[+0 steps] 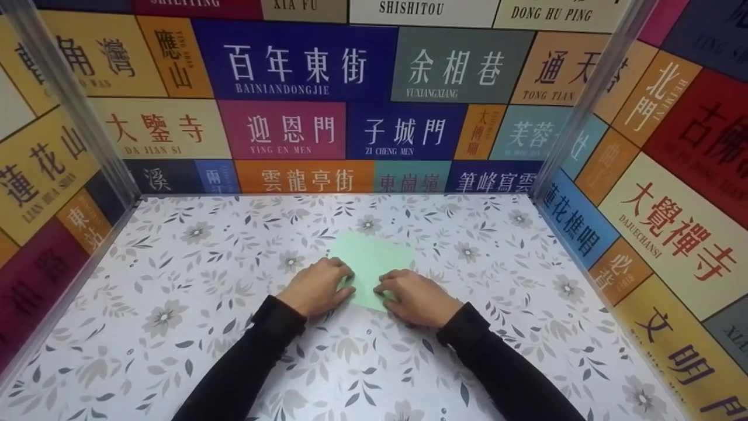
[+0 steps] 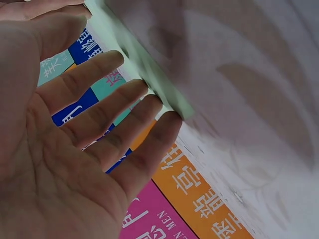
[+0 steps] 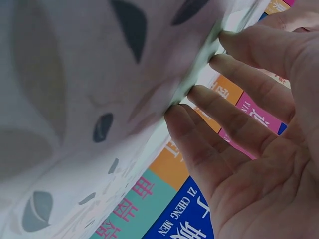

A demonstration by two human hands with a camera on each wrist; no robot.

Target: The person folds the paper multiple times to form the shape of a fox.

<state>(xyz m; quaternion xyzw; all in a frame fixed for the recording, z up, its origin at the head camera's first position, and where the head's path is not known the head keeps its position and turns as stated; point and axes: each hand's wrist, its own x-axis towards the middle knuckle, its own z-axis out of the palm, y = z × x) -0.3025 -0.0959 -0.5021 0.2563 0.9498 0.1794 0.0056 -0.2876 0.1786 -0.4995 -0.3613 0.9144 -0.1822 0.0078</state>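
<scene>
A light green square sheet of paper lies turned at a slight angle on the flowered tabletop. My left hand has its fingertips on the left side of the sheet, its thumb stretched toward the near edge. From the other side, my right hand rests its fingertips on the sheet's lower right. In the left wrist view, the spread, gently bent fingers touch down along the green paper. The right wrist view likewise has relaxed fingertips pressing on the paper, with no pinch showing.
White tabletop with grey leaves and flowers spreads around the hands. Colourful panels with Chinese characters form a back wall, a left wall and a right wall. Clear strips run up the two back corners.
</scene>
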